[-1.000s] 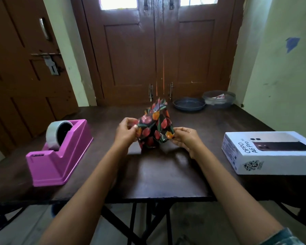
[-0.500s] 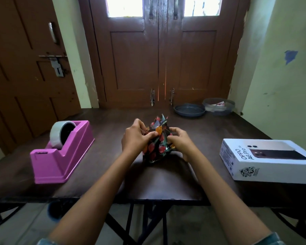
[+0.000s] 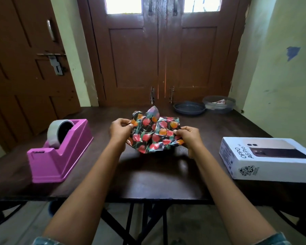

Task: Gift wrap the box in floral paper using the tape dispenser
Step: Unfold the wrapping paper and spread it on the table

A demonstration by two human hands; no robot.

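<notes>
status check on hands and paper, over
Left hand and right hand each pinch a side of the floral paper, creased, spread between them. Box bare on the table, right. Tape dispenser left, untouched. Neither under the paper.

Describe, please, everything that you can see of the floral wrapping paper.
The floral wrapping paper is a glossy sheet, black with red and orange flowers on green stems. It is creased and crumpled, spread only partly, with one corner sticking up at the far side and showing a paler face. The left hand pinches its left edge and the right hand its right edge. It seems held just above the dark table.
</notes>
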